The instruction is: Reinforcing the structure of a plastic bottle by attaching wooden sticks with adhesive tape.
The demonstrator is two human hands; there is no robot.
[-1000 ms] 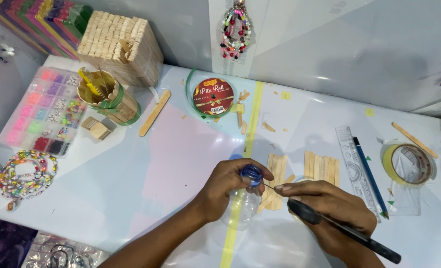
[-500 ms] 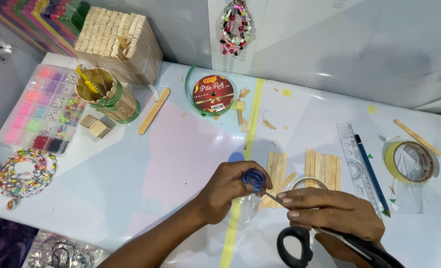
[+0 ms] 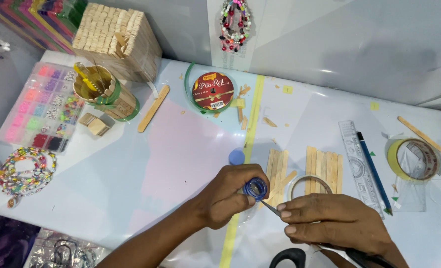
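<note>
My left hand [image 3: 228,196] grips a small clear bottle by its neck, and the open blue-rimmed mouth [image 3: 255,188] faces up. My right hand [image 3: 329,223] holds black-handled scissors [image 3: 287,258], whose thin metal blade tip [image 3: 270,207] touches the side of the bottle's mouth. A round blue cap [image 3: 236,157] lies on the table just above my left hand. Flat wooden sticks [image 3: 324,166] lie side by side behind my hands, next to a clear tape ring [image 3: 300,182].
A red ribbon roll [image 3: 213,91], a box of sticks [image 3: 116,34], a stick-clad cup [image 3: 99,92] and a bead organiser [image 3: 41,106] stand at the back left. A ruler [image 3: 358,166], blue pen [image 3: 374,171] and yellow tape roll [image 3: 413,159] lie to the right.
My right hand has turned the scissors so the handle loop now hangs at the bottom edge. The blade tip has come up to the bottle's mouth. My left hand keeps its grip.
</note>
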